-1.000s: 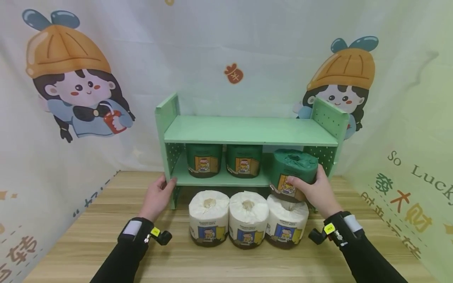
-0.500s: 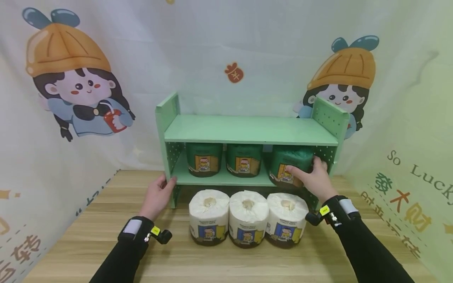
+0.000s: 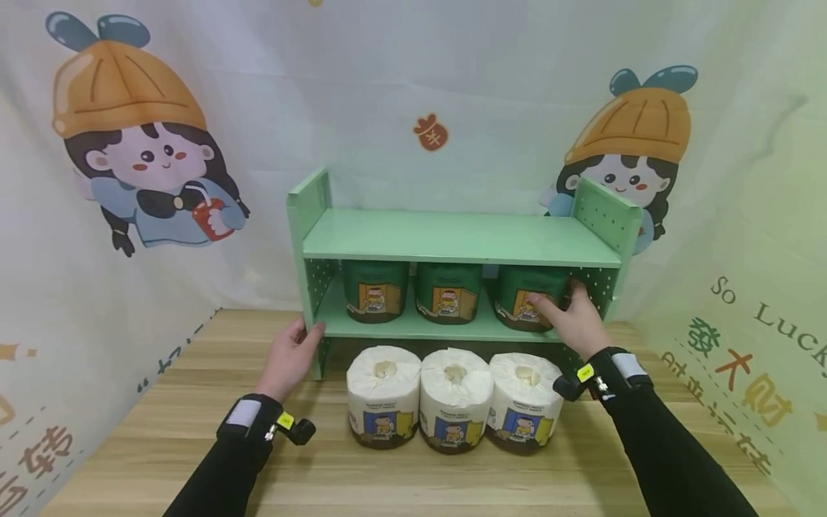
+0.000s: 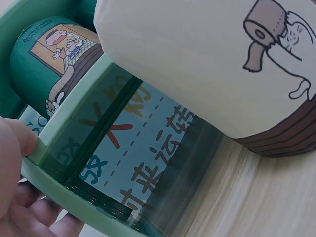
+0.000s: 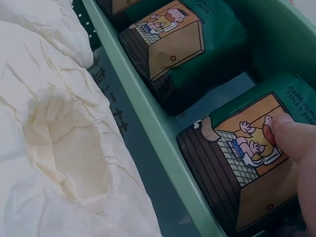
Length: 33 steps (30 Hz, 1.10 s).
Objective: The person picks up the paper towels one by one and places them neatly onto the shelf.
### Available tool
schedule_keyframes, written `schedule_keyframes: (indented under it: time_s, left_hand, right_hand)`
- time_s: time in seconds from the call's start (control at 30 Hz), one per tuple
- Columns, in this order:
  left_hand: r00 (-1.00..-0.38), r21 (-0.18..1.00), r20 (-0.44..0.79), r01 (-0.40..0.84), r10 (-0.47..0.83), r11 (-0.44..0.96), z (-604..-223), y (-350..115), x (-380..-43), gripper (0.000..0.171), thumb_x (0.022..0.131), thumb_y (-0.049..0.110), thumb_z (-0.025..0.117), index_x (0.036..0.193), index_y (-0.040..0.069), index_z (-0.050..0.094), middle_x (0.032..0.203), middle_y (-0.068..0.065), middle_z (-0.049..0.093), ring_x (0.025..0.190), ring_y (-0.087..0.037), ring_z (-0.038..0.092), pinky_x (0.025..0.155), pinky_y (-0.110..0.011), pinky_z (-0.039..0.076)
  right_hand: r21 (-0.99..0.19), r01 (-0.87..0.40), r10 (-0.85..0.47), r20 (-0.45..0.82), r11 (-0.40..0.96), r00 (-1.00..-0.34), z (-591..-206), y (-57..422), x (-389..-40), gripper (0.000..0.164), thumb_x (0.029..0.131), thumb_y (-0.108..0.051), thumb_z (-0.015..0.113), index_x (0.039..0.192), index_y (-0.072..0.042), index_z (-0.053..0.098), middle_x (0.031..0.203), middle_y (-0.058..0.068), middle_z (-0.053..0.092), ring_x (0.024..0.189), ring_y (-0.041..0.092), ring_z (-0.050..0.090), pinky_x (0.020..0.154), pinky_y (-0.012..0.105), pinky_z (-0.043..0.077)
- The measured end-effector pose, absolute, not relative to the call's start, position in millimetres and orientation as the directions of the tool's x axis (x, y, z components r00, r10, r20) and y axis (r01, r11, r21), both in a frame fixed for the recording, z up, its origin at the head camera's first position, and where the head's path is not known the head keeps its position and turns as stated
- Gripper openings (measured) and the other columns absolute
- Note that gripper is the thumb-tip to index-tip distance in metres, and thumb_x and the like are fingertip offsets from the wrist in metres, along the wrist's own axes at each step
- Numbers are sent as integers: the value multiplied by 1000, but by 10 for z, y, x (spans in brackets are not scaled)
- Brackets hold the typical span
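Rightmost green roll [image 3: 525,296]: up and back from a second ago, now inside the rack [image 3: 461,237], right of the frame's centre.
Right hand [image 3: 576,322]: half-closed; you hold that roll.
Left hand [image 3: 288,360]: half-closed; you grip the rack's left side.

Shown at rear: pale backdrop [image 3: 362,86], printed with a large cartoon figure [image 3: 129,136] in orange cap and, opposite, a smaller capped figure [image 3: 629,133], partly hidden; between both, a red-brown pouch motif [image 3: 431,132]. At right, slanting "So Lucky" lettering [image 3: 761,314] above coloured Chinese characters [image 3: 736,368]. Below: wood-grain tabletop [image 3: 413,495].
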State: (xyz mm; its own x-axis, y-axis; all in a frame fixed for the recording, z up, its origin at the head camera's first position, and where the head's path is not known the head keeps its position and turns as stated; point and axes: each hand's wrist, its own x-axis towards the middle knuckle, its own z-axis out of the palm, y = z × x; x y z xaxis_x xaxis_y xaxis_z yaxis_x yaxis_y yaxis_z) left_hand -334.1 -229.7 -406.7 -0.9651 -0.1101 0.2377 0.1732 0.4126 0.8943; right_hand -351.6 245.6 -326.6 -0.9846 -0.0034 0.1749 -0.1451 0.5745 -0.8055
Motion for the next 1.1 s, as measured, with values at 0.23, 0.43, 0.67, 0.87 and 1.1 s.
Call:
schedule_keyframes:
  time_s: [0.23,0.43,0.67,0.87,1.1]
  left_hand:
    - [-965,896,243,185,-95,404,-4069,-2285,-3356,52,118,36,49,160,5,54,159,-24,59,149,-41,56,124,-59,47]
    - [-965,896,251,203,-75,394,-4070,-2312,-3355,53,118,36,50,161,4,53,160,-25,58,150,-41,55,124,-58,46]
    - [-965,910,241,187,-104,371,-3983,-2282,-3236,71,116,32,53,169,-7,24,173,-34,30,160,-51,37,129,-59,40]
    - [-947,922,233,142,-223,359,-3948,-2210,-2931,64,113,29,58,160,-6,31,157,-28,39,142,-39,50,109,-29,50]
    - [-983,913,174,137,-63,385,-4109,-1974,-2689,57,114,35,62,155,-1,45,158,-25,53,146,-40,56,117,-44,52]
  right_hand:
    - [-780,-172,-8,210,601,-978,-3296,2457,-3512,101,111,-53,59,174,0,1,171,37,33,159,54,36,130,67,33]
    - [-775,-195,-10,237,601,-971,-3351,2469,-3488,99,109,-59,60,175,-4,11,172,32,37,161,51,36,131,65,32]
    - [-835,-220,64,290,504,-955,-3428,2530,-3196,85,113,-41,59,171,6,20,174,34,30,160,50,37,129,60,39]
    - [-865,-277,320,426,418,-846,-3493,2606,-3050,52,113,-27,59,153,5,49,150,21,56,114,11,55,100,25,45]
    - [-903,-199,456,370,381,-809,-3710,2824,-3143,68,109,-33,64,158,2,33,152,18,43,122,21,51,92,26,49]
